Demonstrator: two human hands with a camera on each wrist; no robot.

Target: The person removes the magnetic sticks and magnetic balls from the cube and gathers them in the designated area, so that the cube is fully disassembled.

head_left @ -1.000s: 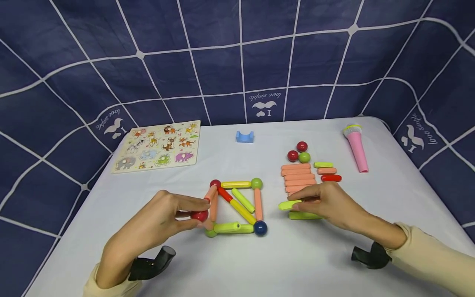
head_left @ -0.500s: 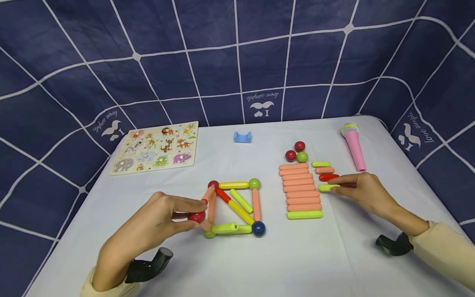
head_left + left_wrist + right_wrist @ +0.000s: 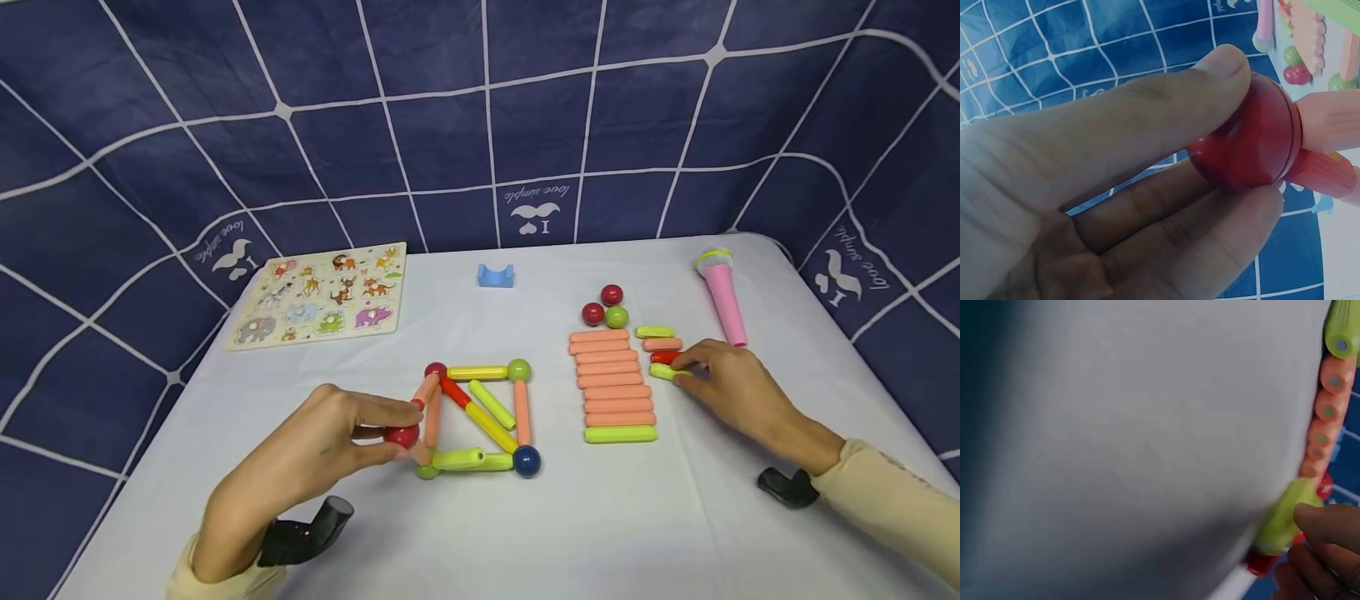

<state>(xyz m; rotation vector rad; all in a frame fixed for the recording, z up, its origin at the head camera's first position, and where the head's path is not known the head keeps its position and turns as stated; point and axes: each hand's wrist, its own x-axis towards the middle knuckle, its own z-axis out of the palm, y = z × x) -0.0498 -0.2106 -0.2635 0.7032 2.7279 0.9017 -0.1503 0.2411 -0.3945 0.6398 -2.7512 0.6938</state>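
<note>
Lime rod, pinched by right fingers, nearer red rod, left fingers pinching ball

Red ball, apparently lime-green stick

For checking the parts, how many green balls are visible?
3: one green ball beside red balls, a second at the stick frame's far right corner, a third at its near left. More may be hidden.
</note>
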